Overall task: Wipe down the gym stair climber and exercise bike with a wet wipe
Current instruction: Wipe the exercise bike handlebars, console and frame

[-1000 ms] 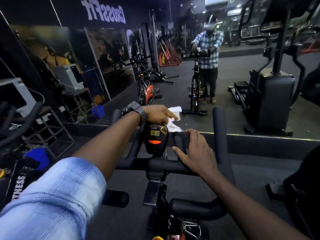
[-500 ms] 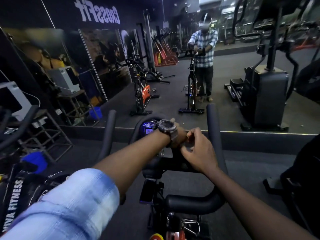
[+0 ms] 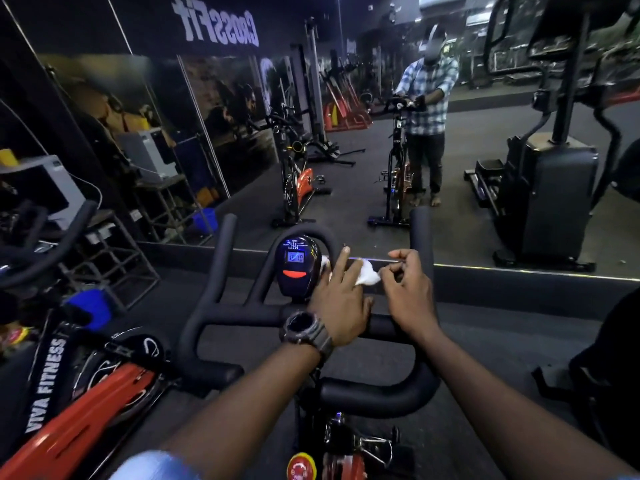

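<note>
pinching wet wipe (image 3: 365, 276) between left hand (image 3: 341, 308), right hand (image 3: 408, 292) beside console (image 3: 295, 268)

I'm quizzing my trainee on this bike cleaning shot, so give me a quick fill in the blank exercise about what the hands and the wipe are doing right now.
1. The white wipe is held between the left hand and the ____ hand.
2. The bike's console shows a screen lit ____.
3. A watch sits on the ____ wrist.
4. The button under the console's screen is ____.

Missing words: right; blue; left; red
</note>
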